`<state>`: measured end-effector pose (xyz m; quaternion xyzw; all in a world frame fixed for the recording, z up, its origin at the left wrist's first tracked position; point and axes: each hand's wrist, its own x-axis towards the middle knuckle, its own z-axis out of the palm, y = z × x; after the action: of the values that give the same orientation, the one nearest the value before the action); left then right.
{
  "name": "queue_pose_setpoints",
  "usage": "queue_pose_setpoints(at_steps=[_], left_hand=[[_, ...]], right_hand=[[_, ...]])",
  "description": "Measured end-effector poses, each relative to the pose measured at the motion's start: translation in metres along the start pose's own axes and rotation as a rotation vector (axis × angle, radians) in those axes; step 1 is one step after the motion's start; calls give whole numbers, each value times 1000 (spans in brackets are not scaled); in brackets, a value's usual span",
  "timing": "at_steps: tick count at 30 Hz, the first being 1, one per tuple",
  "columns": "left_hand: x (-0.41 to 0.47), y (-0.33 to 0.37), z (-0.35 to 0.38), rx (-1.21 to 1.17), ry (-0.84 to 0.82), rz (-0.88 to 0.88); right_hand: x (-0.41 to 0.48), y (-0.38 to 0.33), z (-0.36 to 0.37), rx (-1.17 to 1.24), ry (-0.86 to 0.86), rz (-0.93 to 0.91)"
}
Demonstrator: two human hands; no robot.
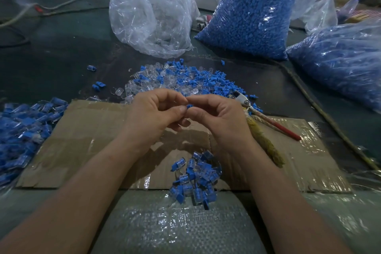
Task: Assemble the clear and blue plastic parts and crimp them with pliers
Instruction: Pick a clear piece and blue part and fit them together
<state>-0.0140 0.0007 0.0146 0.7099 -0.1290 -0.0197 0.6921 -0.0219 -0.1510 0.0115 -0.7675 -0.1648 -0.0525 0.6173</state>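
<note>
We are pinching a blue part between the curled fingers of left hand and right hand, centred for pressing together; loose parts are lying at 12 o'clock, pliers at 3 o'clock within reach, joined pieces heaped at 6 o'clock.

Taped cardboard — brown cord alongside

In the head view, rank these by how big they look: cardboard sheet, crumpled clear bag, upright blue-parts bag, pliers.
1. Cardboard sheet.
2. Crumpled clear bag and upright blue-parts bag look alike; both sit farther back, so I won't rank them.
3. Pliers, smallest.
</note>
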Motion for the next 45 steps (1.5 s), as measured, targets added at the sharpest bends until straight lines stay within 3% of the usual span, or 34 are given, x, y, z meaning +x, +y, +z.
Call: queue_pose_setpoints(at_steps=[9,17,25,34,45], left_hand=[[3,-2,-5,-187,11,-153],[3,-1,-5,-211,-32,-173],[3,1,-4,-341,-96,-175],[3,1,-4,-342,-108,-183],[4,-2,-4,-179,-59,-181]], right_hand=[[-2,3,-1,46,-42,-80],[-3,2,-1,-62,-4,-155],[-4,1,-4,-18,69,-185],[-4,5,-6,-86,69,-198],[-3,7,-6,-164,9,-189]])
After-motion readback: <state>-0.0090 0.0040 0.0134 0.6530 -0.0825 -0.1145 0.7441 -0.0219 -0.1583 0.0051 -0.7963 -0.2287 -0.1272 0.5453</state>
